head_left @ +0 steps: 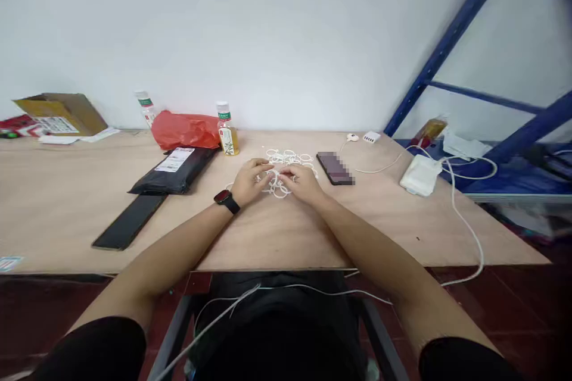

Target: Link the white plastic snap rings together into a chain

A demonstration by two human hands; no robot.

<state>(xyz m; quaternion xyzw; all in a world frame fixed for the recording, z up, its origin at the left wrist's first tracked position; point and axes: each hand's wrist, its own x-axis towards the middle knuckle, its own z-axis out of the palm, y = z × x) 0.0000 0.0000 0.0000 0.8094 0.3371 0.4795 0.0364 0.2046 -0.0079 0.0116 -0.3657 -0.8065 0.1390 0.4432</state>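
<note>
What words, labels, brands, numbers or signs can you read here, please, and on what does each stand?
None is readable; these are too small or blurred:
White label on the black plastic parcel
Printed white label on the open brown cardboard box
Green-topped label on the clear plastic bottle right of the red plastic bag
Similar label on the second bottle, at that bag's left end
Printed sticker on the pale wooden table

on my feed, light falls bright and even over the wall and worktop, with soft shadows; the floor is dim. the white rings look soft, a phone partly pixelated, the right edge dark and blurred.
</note>
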